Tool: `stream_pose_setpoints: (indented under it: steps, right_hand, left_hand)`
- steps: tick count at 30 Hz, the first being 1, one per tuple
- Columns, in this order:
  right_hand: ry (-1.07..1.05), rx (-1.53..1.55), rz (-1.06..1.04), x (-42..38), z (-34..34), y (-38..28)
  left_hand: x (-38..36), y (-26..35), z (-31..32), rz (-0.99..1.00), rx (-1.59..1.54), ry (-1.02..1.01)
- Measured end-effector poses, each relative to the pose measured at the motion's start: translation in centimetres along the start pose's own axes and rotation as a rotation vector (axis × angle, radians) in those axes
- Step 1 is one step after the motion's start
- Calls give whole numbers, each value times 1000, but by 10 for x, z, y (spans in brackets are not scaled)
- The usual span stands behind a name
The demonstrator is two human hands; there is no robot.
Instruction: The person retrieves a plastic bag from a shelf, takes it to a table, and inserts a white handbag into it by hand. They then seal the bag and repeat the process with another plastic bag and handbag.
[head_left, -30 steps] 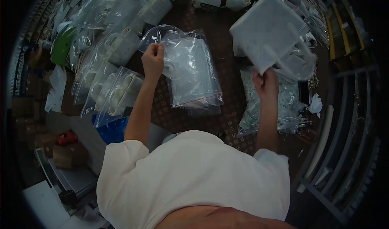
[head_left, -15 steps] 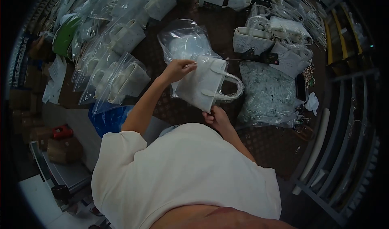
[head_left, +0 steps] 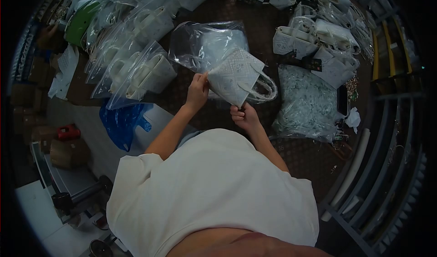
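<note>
A white handbag (head_left: 234,75) with a woven-look pattern lies tilted between my hands, its two handles (head_left: 265,89) pointing right. My left hand (head_left: 198,92) is closed on the bag's lower left corner. Closed on the bag's near corner, below the handles, is my right hand (head_left: 245,116). Just behind the handbag, a clear plastic bag (head_left: 186,43) lies on the table, with pale, flat contents (head_left: 223,41) showing through it; the handbag covers part of this pile.
Bagged white handbags (head_left: 152,77) crowd the table's left side. More white handbags (head_left: 295,41) stand at the back right. A large clear sack of pale filling (head_left: 305,102) sits right of my hands, beside a dark phone-like object (head_left: 342,100). A blue plastic bag (head_left: 119,123) hangs at the left edge.
The handbag has turned, and its patterned side now faces up. My left hand has moved down from its upper edge to its lower left corner. My right hand keeps its hold.
</note>
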State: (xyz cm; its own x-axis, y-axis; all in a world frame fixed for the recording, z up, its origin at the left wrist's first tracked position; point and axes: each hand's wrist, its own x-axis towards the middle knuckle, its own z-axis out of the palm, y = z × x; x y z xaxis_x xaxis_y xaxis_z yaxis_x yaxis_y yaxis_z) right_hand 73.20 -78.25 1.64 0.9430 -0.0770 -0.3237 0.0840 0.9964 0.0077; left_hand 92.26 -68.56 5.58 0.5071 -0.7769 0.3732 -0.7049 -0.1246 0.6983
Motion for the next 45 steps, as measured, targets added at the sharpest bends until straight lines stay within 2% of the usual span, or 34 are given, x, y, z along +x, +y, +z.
stream_pose_setpoints:
  steps: [1, 2, 4, 8, 11, 13, 14, 16, 20, 22, 23, 25, 26, 28, 29, 31, 32, 34, 35, 37, 38, 39, 40, 41, 45]
  right_hand:
    - [-51, 51, 9, 1, 1, 1]
    - [-45, 54, 8, 4, 2, 2]
    - [155, -51, -61, 10, 3, 9]
    - [135, -5, -57, 18, -2, 19]
    - [150, -52, -15, 17, 4, 29]
    - [194, -363, 10, 18, 9, 41]
    - [193, -368, 11, 18, 11, 41]
    - [106, -362, 93, 17, 15, 37]
    - [38, -259, -35, 14, 15, 31]
    - [17, -164, -158, 13, 9, 23]
    - [23, -152, -169, 13, 6, 21]
    - [59, -381, -208, 16, 0, 21]
    - [61, -377, -214, 16, -6, 24]
    - [424, -764, -526, 16, -11, 31]
    - [429, -761, -525, 11, -12, 29]
    - [587, -1747, -767, -10, -9, 13]
    - [591, -1747, -761, -22, -3, 7]
    - [602, -1693, -776, -49, 14, -2]
    - [610, -1689, -762, -63, 35, -5]
    - [586, -1910, -359, -89, 71, -8]
    - [554, -2072, -423, -92, 60, -8]
    - [578, -2058, -413, -95, 61, -7]
    - [527, -2206, -243, -98, 67, -8]
    - [465, -2343, -62, -100, 70, -7]
    - [421, -2335, -63, -104, 70, -2]
  left_hand:
    - [-3, 8, -1, -85, -31, 25]
    - [-5, 14, -4, -89, -34, 20]
    - [-10, 22, -11, -127, 51, -4]
    - [-11, 26, -6, -91, 167, 30]
    - [7, 30, 0, -6, 288, 24]
    - [23, 40, 12, 201, 445, -53]
    - [26, 43, 22, 201, 446, -48]
    - [32, 53, 40, 431, 355, -43]
    - [16, 70, 33, 445, 255, -15]
    - [1, 63, 14, 321, 195, 16]
    - [-7, 59, 16, 325, 189, 0]
    - [-22, 55, 19, 37, 4, 47]
    - [-26, 59, 19, 39, 2, 40]
    - [-29, 72, 17, 197, -8, -142]
    - [-27, 77, 14, 195, -11, -147]
    - [-23, 88, 5, -49, -87, -231]
    - [-17, 96, 1, -53, -89, -234]
    - [-6, 111, -7, -139, -355, 267]
    - [-2, 108, -12, -152, -355, 259]
    - [1, 89, -28, -209, -404, 124]
    - [-5, 77, -36, -219, -410, 103]
    - [-13, 59, -43, -420, -518, -117]
    - [-20, 45, -45, -616, -618, -341]
    - [-31, 37, -45, -670, -584, -360]
    - [-64, 27, -49, -772, -680, -327]
